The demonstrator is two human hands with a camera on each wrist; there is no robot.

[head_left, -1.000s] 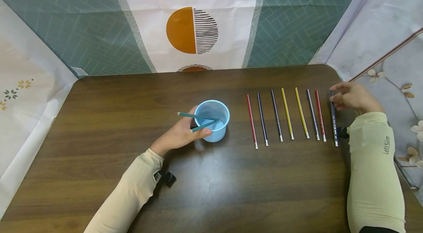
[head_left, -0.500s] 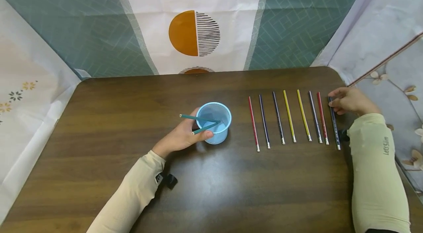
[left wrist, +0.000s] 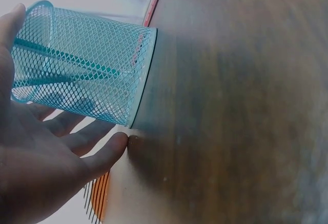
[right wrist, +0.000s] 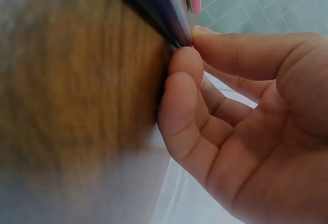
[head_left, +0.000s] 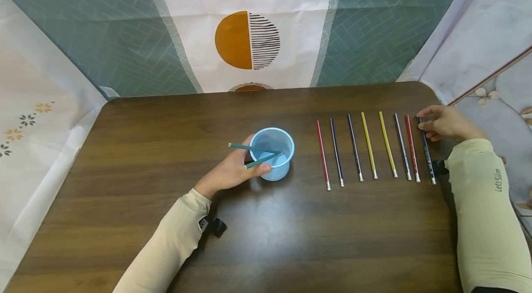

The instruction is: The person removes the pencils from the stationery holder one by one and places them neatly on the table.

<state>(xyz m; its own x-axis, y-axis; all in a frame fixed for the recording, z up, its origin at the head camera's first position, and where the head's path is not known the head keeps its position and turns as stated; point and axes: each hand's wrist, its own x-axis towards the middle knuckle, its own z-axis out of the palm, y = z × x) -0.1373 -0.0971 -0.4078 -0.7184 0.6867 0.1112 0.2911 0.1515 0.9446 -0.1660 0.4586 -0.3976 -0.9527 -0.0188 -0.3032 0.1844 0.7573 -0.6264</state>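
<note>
A light blue mesh pencil cup stands upright on the table, and my left hand holds it from the left, thumb in front and fingers around the far side. Two teal pencils lean inside it, sticking out over the left rim. At the far right, my right hand pinches the upper end of a dark blue pencil between thumb and fingers. That pencil lies last in a row, close beside a red pencil. In the right wrist view, the fingertips sit right at the tabletop around the dark blue pencil.
Left of the red pencil, the row continues with a purple pencil, two yellow pencils, two dark pencils and another red pencil. Erasers face the near side. The wooden table meets hanging cloths at the back.
My right hand has swung the dark blue pencil's upper end left, towards the red pencil, so it slants like the others. The left hand and cup stay put; the head view shifts slightly.
</note>
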